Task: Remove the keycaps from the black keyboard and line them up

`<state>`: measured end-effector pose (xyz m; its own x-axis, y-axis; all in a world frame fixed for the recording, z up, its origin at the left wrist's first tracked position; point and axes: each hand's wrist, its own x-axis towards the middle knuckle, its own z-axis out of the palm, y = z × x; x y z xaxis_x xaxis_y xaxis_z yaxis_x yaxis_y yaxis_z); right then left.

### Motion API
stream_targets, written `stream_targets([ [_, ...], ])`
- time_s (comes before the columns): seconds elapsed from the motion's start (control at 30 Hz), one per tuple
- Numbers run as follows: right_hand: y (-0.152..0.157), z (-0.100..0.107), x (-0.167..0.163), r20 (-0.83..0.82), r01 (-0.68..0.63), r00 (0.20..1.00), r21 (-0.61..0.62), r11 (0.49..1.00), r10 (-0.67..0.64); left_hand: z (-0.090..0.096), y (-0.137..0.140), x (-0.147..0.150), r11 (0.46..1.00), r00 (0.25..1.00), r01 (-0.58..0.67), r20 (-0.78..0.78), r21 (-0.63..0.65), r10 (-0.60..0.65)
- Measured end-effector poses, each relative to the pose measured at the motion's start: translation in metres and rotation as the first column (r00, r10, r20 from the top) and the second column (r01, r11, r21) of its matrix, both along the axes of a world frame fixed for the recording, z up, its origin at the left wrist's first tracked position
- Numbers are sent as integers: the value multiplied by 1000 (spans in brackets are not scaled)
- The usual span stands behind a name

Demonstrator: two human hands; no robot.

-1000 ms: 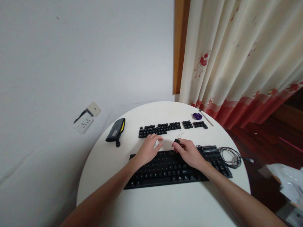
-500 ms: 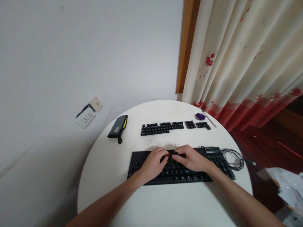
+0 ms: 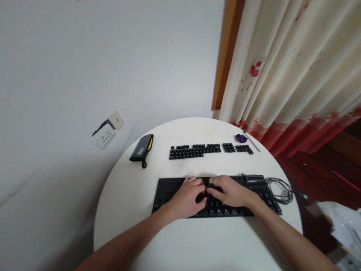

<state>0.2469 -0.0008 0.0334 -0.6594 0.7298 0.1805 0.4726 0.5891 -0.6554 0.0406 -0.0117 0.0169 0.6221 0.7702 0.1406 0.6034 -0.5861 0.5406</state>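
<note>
A black keyboard (image 3: 166, 192) lies on the table in front of me, its upper left part bare of keycaps. Pinched in my right hand (image 3: 229, 191) over the middle of the keyboard is a wire keycap puller (image 3: 211, 185) with a dark handle. Its thin wire ends are blurred above my fingers. My left hand (image 3: 189, 195) rests on the keyboard just to the left, fingertips close to the puller and thumb apart from the fingers. Whether the left fingertips touch a key is hidden. Behind the keyboard, removed black keycaps (image 3: 186, 153) lie in rows.
On the round white table (image 3: 126, 210) are a dark pouch (image 3: 142, 148) at the left, and a crumpled purple item (image 3: 241, 138) beside a thin white-handled brush (image 3: 252, 142) at the back right. A coiled cable (image 3: 282, 192) lies at the right edge, its plug overhanging.
My left hand has shifted right, closer to my right fingers, with its thumb further out. The puller's wire ends have dropped lower behind my right hand. The view has moved slightly.
</note>
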Motion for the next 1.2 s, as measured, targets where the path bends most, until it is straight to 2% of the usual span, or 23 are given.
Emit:
stream_targets([
  [0.17,0,-5,-4,-4,27,1000,1,1000,-27,-3,2,0,1000,1000,15,-14,-20,-15],
  [0.33,0,-10,-9,-59,86,994,-43,995,-89,-9,5,0,998,999,-32,17,-51,33],
  [0.47,-1,-10,-12,-84,125,988,-61,990,-130,-6,4,-1,995,990,-24,133,-97,36],
  [0.57,-1,-8,-14,-155,189,968,-66,980,-198,-4,3,-2,992,969,-61,230,-108,84],
  [0.7,-2,-10,-18,-251,247,928,-135,959,-275,-4,3,-3,987,959,-161,238,21,151],
  [0.8,-3,-14,-21,-299,267,899,-206,941,-320,-1,2,-3,974,987,-117,129,192,93],
  [0.9,-4,-17,-22,-320,300,877,-222,928,-360,2,1,-3,947,999,-43,1,318,45],
  [1.0,-4,-17,-23,-333,329,863,-198,923,-379,3,0,-4,928,998,-29,-49,370,51],
  [1.2,-4,-14,-24,-345,318,867,-174,932,-360,1,-1,-4,903,997,-51,-24,428,67],
])
